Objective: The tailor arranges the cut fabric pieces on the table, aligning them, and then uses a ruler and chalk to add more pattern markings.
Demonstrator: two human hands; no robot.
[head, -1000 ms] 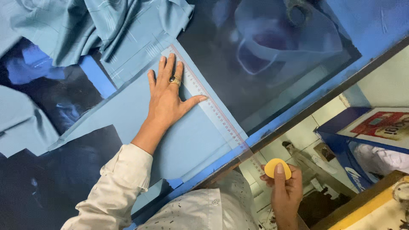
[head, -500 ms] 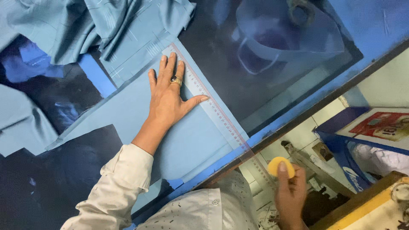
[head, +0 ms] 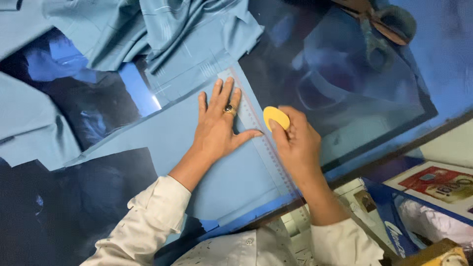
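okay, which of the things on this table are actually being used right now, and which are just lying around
In use:
left hand flat on the light blue cloth
clear ruler along the cloth's edge
right hand holding the yellow chalk

Lying about:
scissors
bunched blue fabric
boxes beside the table

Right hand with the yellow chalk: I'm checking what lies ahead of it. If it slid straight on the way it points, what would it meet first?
The right hand points its yellow chalk up-left, so it would probably first meet the clear ruler lying on the blue cloth, beside the left hand.
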